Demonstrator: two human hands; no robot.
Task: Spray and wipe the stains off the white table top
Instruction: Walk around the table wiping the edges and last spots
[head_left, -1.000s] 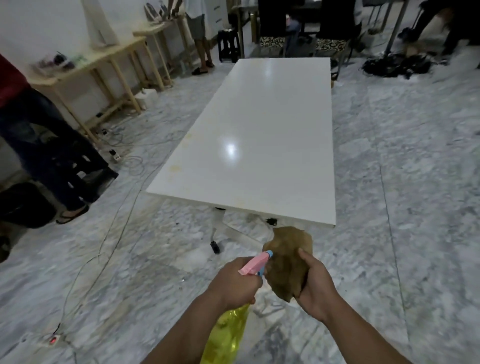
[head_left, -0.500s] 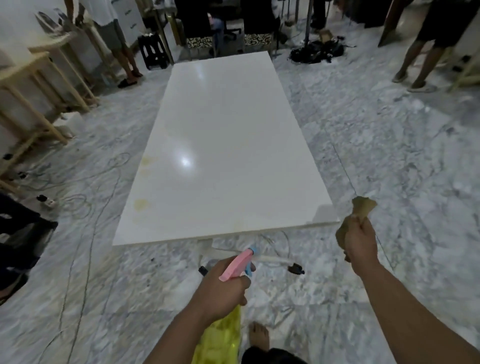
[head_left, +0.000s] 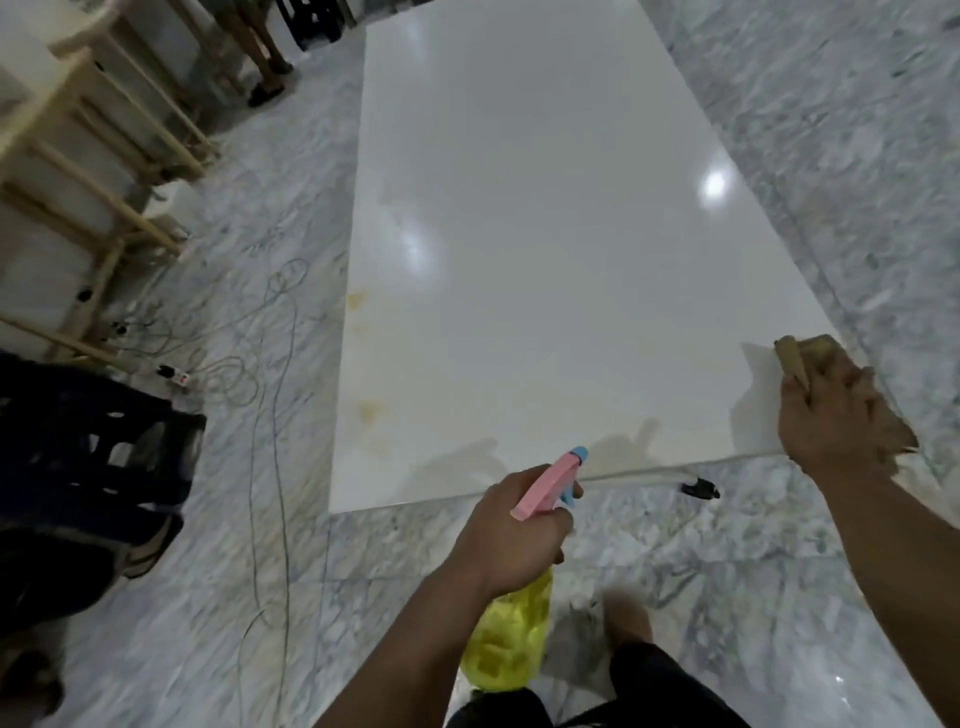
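Left hand (head_left: 511, 525) grips spray bottle (head_left: 511, 631), nozzle aimed up the desk (head_left: 545, 260). Yellow stains (head_left: 371, 410) lie ahead-left, strung along the desk's left long edge; I judge left hand nearer. Right hand (head_left: 831, 410) fingers clamp brown cloth (head_left: 802, 358) at near-right corner.

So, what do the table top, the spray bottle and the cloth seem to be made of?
Table top: glossy white laminate or coated board, probably; it mirrors the ceiling lights.
Spray bottle: translucent yellow plastic body, pink and blue plastic trigger head.
Cloth: soft, matte brown fabric, crumpled under the right hand.
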